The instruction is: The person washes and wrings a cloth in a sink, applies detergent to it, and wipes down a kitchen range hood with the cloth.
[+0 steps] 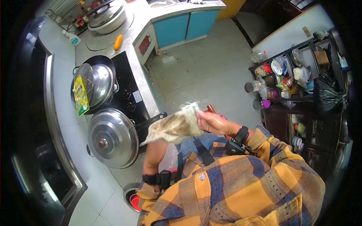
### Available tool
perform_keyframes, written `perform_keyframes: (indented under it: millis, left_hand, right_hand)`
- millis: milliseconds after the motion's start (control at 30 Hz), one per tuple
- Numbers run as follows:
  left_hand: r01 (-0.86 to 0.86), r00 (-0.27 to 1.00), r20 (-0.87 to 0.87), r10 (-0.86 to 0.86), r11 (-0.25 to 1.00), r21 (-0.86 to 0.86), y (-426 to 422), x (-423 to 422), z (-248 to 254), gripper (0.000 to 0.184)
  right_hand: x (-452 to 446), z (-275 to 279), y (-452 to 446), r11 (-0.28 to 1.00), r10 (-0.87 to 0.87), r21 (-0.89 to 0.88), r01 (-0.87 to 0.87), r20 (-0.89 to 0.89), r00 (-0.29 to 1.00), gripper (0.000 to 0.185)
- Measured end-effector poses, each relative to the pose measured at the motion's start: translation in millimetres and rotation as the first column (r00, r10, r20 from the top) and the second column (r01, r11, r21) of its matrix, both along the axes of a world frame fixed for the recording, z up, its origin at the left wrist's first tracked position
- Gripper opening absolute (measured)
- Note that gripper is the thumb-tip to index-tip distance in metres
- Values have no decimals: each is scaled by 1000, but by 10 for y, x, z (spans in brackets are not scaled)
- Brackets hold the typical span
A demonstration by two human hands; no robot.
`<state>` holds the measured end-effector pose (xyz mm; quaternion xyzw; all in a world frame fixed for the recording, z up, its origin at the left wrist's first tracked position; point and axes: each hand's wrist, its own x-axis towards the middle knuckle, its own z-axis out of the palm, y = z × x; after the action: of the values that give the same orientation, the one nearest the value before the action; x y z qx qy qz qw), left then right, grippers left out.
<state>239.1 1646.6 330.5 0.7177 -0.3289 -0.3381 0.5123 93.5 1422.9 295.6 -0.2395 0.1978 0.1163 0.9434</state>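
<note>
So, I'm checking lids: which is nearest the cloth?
The lid with the brown knob; the wok lid and pot lid lie farther from the cloth.

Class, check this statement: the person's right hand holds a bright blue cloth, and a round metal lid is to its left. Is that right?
No, the colour is wrong: the head view shows an off-white cloth with brownish patches. The right hand does hold it, with the round metal lid to its left.

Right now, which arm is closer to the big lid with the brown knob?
Left: the left arm is close beside the lid; the right hand, holding the cloth, is farther right.
</note>
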Motion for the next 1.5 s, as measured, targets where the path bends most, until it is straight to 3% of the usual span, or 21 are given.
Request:
perform_keyframes:
  millis: [33,67,133,167,200,233,300,367,467,500,633,767,867,967,1033,1067,1167,1233,1300,1400,1500]
  left_hand:
    - [21,1000,4,-22,995,100,67,-10,1,41]
    - [-104,957,-275,95,994,-21,149,-88,-51,45]
    - [-258,776,-612,154,963,-85,390,-222,-332,45]
    - [-105,912,-403,82,994,-35,441,-222,-315,46]
    - [18,986,-168,-11,999,41,491,-220,-297,47]
    - [-96,887,-460,49,992,-80,490,-246,-323,48]
    - [-403,444,-896,12,896,-188,407,-361,-383,49]
    - [-399,301,-954,-10,907,-136,249,-318,-253,51]
    - [-343,500,-863,77,932,-116,210,-388,-434,51]
    - [-410,400,-913,83,907,-98,179,-415,-522,48]
    - [-434,399,-903,160,901,-32,148,-468,-718,42]
    - [-481,487,-840,239,876,-30,57,-345,-796,39]
    - [-499,575,-761,300,866,-36,-79,-139,-801,36]
    - [-491,667,-653,359,871,-23,-359,173,-738,34]
    - [-474,732,-563,383,880,-17,-751,493,-677,32]
    - [-470,758,-517,397,883,-11,-968,654,-633,32]
    - [-465,820,-388,420,885,-24,-1974,1321,-656,29]
    - [-457,850,-311,424,889,-35,-2685,1772,-998,28]
    - [-453,869,-242,432,891,-35,-3281,2238,-1349,27]
    - [-411,886,-242,395,911,-18,-3975,2625,-1663,25]
    - [-337,931,-169,322,939,-66,-4825,2960,-1605,23]
  right_hand:
    - [-8,32,55,994,42,-100,-46,-34,999,31]
    - [-16,66,110,976,86,-195,-99,-74,994,33]
    - [60,265,209,877,239,-408,-255,-91,967,35]
    - [115,324,234,778,349,-531,-335,-77,934,36]
    - [104,241,276,793,287,-539,-283,-80,955,32]
    - [110,226,273,836,214,-500,-228,-85,973,31]
    - [137,218,209,895,77,-430,-115,-107,991,31]
    - [208,211,143,916,22,-394,-77,-143,989,29]
    - [268,127,66,886,56,-442,-143,-203,977,26]
    - [286,93,27,860,126,-460,-220,-226,966,26]
    - [407,-62,-140,760,334,-523,-385,-193,923,27]
    - [740,-30,-363,634,453,-673,-382,-78,888,29]
    - [902,140,-781,652,488,-608,-454,-123,864,31]
    - [527,-389,-1824,414,437,-782,-465,-278,855,33]
    - [55,-552,-2535,314,323,-743,-590,-501,803,36]
    - [-227,-565,-2888,183,340,-832,-524,-447,828,38]
    - [-722,-557,-3662,78,350,-739,-669,-608,712,46]
    - [-686,-1089,-4335,36,341,-688,-725,-674,656,54]
    - [127,-2153,-4923,71,326,-771,-633,-581,745,41]
    - [2427,-3144,-5262,-177,667,-983,-58,-163,727,42]
    - [4059,-1947,-5293,109,618,-956,271,279,735,33]
